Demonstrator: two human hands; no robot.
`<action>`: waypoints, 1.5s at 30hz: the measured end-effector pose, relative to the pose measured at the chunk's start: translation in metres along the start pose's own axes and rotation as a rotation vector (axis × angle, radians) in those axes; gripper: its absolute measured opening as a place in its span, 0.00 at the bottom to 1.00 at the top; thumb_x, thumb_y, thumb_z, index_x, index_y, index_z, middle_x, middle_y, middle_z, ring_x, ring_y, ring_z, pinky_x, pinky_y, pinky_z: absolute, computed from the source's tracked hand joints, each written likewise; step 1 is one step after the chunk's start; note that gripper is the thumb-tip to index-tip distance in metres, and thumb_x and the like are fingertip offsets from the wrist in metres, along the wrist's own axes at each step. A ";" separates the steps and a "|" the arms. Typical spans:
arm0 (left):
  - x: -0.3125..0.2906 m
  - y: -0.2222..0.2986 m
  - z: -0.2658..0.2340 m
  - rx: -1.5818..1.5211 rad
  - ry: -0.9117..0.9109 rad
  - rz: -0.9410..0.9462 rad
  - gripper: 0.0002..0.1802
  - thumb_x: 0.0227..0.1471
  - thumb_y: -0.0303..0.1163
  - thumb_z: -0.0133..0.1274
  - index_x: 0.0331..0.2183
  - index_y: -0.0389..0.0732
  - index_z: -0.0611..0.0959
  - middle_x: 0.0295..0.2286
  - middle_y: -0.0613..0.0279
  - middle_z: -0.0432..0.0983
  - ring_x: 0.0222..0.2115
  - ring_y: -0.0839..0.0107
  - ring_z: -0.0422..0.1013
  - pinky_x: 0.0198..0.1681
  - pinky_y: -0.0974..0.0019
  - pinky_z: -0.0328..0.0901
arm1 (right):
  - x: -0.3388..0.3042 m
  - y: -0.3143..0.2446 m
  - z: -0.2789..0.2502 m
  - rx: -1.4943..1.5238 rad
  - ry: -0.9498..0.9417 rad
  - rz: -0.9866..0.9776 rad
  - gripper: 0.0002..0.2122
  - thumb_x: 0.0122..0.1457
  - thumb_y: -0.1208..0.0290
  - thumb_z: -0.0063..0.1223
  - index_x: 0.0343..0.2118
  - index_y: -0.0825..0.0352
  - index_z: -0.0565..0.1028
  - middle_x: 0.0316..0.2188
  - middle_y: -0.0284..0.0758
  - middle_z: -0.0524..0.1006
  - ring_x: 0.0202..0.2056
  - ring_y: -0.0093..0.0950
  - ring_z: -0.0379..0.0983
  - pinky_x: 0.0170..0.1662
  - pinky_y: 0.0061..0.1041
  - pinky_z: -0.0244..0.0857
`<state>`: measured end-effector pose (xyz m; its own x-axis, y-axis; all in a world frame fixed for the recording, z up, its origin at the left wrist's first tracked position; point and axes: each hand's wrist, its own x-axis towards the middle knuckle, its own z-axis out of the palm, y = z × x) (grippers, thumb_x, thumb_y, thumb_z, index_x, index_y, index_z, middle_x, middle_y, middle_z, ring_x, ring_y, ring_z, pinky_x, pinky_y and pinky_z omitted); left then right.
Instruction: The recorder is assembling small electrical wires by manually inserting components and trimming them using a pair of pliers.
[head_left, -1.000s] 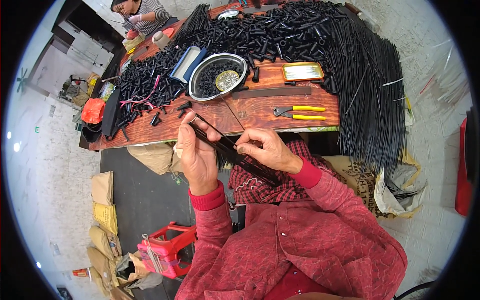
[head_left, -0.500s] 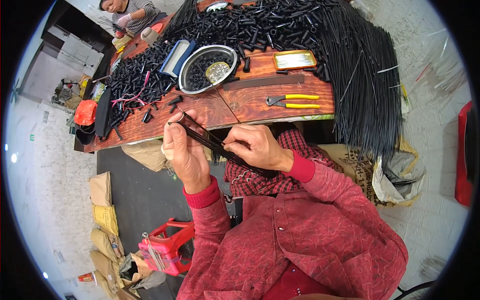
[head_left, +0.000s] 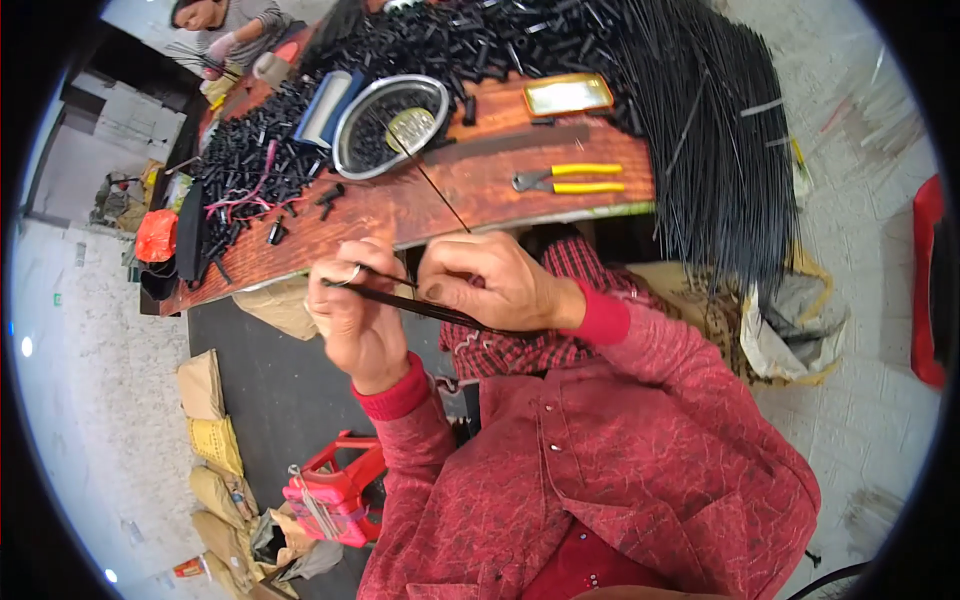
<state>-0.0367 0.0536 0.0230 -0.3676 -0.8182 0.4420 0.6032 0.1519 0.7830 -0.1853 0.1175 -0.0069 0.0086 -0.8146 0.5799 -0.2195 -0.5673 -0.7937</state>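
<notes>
My left hand (head_left: 355, 315) clamps its fingers around a bundle (head_left: 415, 305) of thin black rods, above my lap, just short of the tabletop (head_left: 480, 195). Just beside it, my right hand (head_left: 500, 285) has thumb and finger together, gripping one rod (head_left: 441, 194) that slants up and leftward. Beyond lie yellow-handled pliers (head_left: 585, 170), then a metal bowl (head_left: 358, 172) of small black pieces, then heaped black tubes (head_left: 440, 50). Another person (head_left: 240, 18) is at far left.

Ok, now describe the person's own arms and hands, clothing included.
Both sleeves are red with a fine, pale crackle pattern, ending in plain, brighter red cuffs. The left hand and right hand wear no gloves; a pale band, apparently a ring, shows on a left finger.
</notes>
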 end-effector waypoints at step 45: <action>-0.050 0.028 -0.093 -0.760 -0.517 0.098 0.07 0.47 0.25 0.56 0.21 0.45 0.85 0.23 0.67 0.82 0.19 0.82 0.70 0.23 0.82 0.67 | -0.018 0.067 -0.005 0.509 -0.028 0.409 0.18 0.62 0.56 0.50 0.32 0.69 0.81 0.22 0.31 0.77 0.24 0.18 0.73 0.30 0.18 0.68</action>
<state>0.0649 0.0474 -0.0181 -0.4505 -0.4440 0.7746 0.8834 -0.3472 0.3148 -0.2047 0.0949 -0.0697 0.0493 -0.9757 0.2136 0.2792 -0.1919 -0.9409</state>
